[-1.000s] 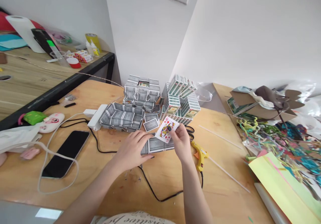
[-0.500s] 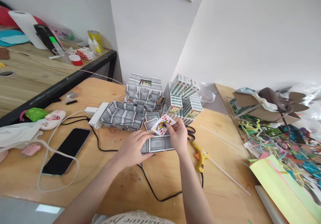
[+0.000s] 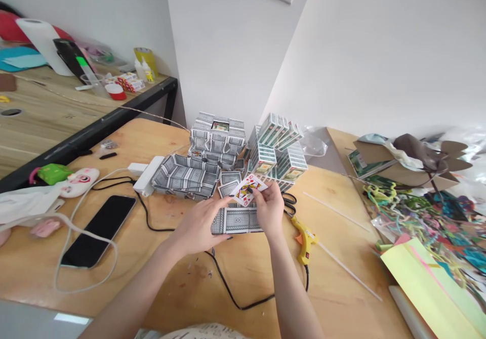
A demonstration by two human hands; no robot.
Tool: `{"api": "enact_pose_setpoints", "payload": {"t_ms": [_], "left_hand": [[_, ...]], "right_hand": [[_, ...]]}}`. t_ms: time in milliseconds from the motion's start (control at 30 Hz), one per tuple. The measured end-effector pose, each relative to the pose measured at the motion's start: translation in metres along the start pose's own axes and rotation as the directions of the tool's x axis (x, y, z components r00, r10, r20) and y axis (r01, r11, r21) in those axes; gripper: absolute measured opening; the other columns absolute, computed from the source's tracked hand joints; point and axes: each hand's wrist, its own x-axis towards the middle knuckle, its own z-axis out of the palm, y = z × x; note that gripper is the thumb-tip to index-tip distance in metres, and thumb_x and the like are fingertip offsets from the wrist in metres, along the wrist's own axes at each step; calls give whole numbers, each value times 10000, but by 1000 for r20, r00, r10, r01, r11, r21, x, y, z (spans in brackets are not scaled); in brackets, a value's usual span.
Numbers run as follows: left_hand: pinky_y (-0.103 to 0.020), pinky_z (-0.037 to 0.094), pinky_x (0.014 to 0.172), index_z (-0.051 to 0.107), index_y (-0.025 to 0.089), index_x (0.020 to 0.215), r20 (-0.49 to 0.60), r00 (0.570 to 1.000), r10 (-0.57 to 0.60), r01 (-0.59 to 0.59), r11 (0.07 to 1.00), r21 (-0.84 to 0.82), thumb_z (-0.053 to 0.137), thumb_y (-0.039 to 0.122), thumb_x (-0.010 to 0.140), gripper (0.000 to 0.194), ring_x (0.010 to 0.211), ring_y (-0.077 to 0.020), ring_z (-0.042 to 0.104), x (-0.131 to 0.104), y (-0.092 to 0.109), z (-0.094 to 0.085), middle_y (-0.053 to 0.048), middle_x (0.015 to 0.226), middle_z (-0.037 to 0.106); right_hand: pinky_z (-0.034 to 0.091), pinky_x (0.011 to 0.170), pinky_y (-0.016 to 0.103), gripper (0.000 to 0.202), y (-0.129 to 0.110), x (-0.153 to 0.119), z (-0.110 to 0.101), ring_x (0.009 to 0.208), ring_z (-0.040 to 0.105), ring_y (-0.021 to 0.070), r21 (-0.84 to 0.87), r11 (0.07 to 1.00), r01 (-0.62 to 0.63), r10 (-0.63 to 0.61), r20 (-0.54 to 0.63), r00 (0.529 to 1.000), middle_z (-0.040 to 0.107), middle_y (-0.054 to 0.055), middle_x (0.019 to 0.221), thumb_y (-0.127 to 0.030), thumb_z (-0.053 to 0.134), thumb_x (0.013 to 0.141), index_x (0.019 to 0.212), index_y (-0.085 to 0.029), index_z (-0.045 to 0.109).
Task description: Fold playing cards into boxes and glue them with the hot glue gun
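Note:
My right hand (image 3: pixel 270 210) pinches a playing card (image 3: pixel 245 189), a queen of diamonds, face up and tilted. Just below that card lies a flat panel of grey-backed playing cards (image 3: pixel 241 219). My left hand (image 3: pixel 199 222) is curved round the panel's left end, thumb at the near edge and fingers at the far edge. Behind the panel is a small stack of grey-backed cards (image 3: pixel 230 177). An open, box-like tray made of cards (image 3: pixel 186 174) sits to the left of it. The panel's right end is partly hidden by my right hand.
A larger card-built structure (image 3: pixel 217 136) stands at the back, beside stacked card boxes (image 3: pixel 264 157). To the right lie a yellow glue gun (image 3: pixel 305 240), black-handled scissors (image 3: pixel 289 202) and glue sticks (image 3: pixel 347 268). A phone (image 3: pixel 100 230) and cables are on the left.
The panel and my left hand have shifted slightly left. The queen card stays in my right hand at nearly the same spot.

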Motion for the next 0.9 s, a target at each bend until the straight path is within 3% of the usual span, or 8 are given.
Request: {"api": "enact_pose_setpoints", "payload": {"t_ms": [133,500,767,900], "left_hand": [[-405,445,888,310,295,1331,13,1000,-20,21,1000,-23,737,262,640,814,1055,-263,566,0,-1,1,-32,1163,619],[-403,449,895,313,290,1345,-10,1000,5,-5,1000,0,722,256,653,805,1058,-264,557,1,-1,0,-41,1153,608],[-405,448,900,288,291,1355,15,1000,0,1,1000,-14,708,238,658,815,1051,-264,548,2,-3,0,-47,1153,594],[-409,449,913,206,301,1403,35,999,18,-17,1000,-22,717,246,658,905,1080,-268,533,1,-3,1,-60,1196,572]], "right_hand": [[482,528,261,168,4,1,-2,593,580,149,-34,999,-10,11,50,999,611,-13,688,-339,600,758,794,-226,480],[513,578,281,199,2,2,-1,664,624,173,3,1000,-8,8,7,1000,659,12,739,-383,604,751,801,-220,503],[477,548,251,189,7,3,-3,590,572,144,-98,995,-25,34,90,995,623,-9,682,-388,581,756,796,-210,529],[455,547,242,135,5,1,-6,593,548,142,-161,987,-20,51,189,981,596,-15,676,-344,552,776,817,-215,542]]}}
